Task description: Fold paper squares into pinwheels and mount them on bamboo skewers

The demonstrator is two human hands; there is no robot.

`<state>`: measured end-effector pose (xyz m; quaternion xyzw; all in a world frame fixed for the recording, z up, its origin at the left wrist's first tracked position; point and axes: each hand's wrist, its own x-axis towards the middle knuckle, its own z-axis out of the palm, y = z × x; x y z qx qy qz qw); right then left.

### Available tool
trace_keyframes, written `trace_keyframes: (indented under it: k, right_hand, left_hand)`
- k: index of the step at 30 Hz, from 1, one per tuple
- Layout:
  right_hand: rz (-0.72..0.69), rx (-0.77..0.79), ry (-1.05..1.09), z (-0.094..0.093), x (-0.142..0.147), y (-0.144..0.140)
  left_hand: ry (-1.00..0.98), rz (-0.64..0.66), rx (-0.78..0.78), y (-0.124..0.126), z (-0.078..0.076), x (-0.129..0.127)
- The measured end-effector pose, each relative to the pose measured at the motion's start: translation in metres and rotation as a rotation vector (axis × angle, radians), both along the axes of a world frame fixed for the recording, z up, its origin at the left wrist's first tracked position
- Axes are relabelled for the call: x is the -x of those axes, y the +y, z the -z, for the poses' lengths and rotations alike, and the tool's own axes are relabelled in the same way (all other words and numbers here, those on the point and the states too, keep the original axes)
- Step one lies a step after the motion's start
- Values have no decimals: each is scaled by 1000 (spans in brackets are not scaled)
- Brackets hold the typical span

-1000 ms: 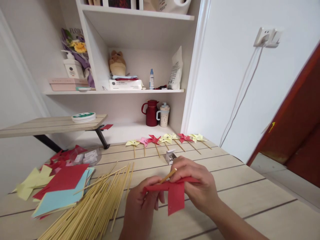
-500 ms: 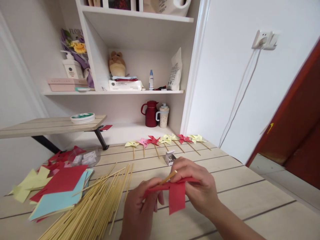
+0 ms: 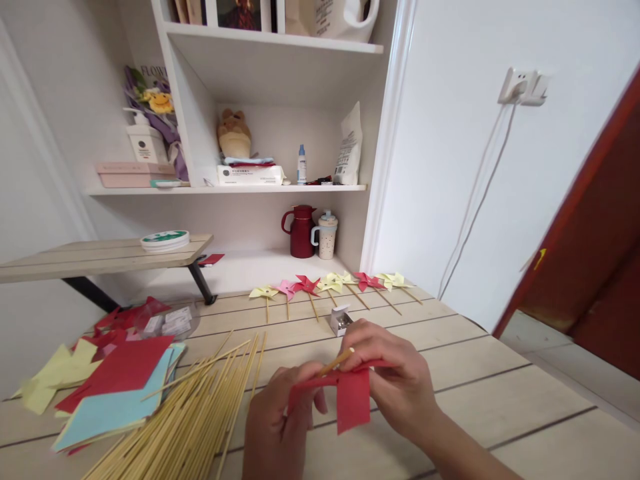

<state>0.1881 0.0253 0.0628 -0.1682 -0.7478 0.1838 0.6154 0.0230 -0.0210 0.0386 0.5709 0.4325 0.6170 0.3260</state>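
Observation:
Both my hands hold a red paper pinwheel [image 3: 353, 401] above the front of the table, one blade hanging down between them. My left hand [image 3: 285, 413] pinches its left side between thumb and fingers. On the right side, my right hand [image 3: 395, 373] is closed round the paper, fingertips at its upper edge. A short length of wooden stick [image 3: 336, 362] slants across the top of the paper between my hands; its other end is hidden. Just beyond my right hand stands a small open white box [image 3: 341, 321] with shiny metal bits inside.
Several finished pinwheels [image 3: 306, 285] lie in a row at the table's back. Left of my hands spreads a bundle of thin wooden sticks [image 3: 195, 407], beside coloured paper sheets [image 3: 113, 393] and cut yellow paper [image 3: 60, 370]. A low wooden stand [image 3: 100, 257] is behind them.
The view has tilted slightly, so the shelf sits a little lower. My hands keep the same grip on the red paper, with hardly any movement.

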Motion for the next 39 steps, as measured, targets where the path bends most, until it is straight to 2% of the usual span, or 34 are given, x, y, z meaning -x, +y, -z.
trace_keyframes:
  k: [5,12,19,27,33,39]
  right_hand:
    - [4,-7,-3,-1,0,0]
    - [-33,6,-20,-1,0,-1]
    - [-65,-3,8,-2,5,-4]
    - [-47,-70,74,3,10,-11]
    - [-41,-117,36,5,7,-14]
    - [-100,-87,148,8,12,-17]
  left_hand:
    - [61,-49,-87,1,2,2]
    - [506,-107,-526,8,7,25]
    - [741,-120,-743,10,0,38]
    - [817,-149,-841,4,-10,39]
    - [868,-249,-948,0,-17,37]
    - [916,-302,-948,1,-18,38]
